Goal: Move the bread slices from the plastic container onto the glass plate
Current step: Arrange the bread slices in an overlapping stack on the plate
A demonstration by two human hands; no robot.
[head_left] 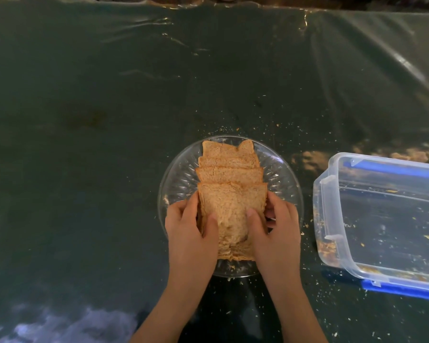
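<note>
Both hands, left hand (191,226) and right hand (274,225), fingers closed around the last bread stack (230,214), are lowering it onto the plate (181,174); container (382,219) at 3 o'clock is holding only crumbs.

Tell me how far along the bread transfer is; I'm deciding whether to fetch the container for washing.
Nearly done. The plastic container holds only crumbs, and several bread slices lie fanned on the glass plate. The left hand and right hand grip the nearest slices over the plate. Left: letting go.
</note>
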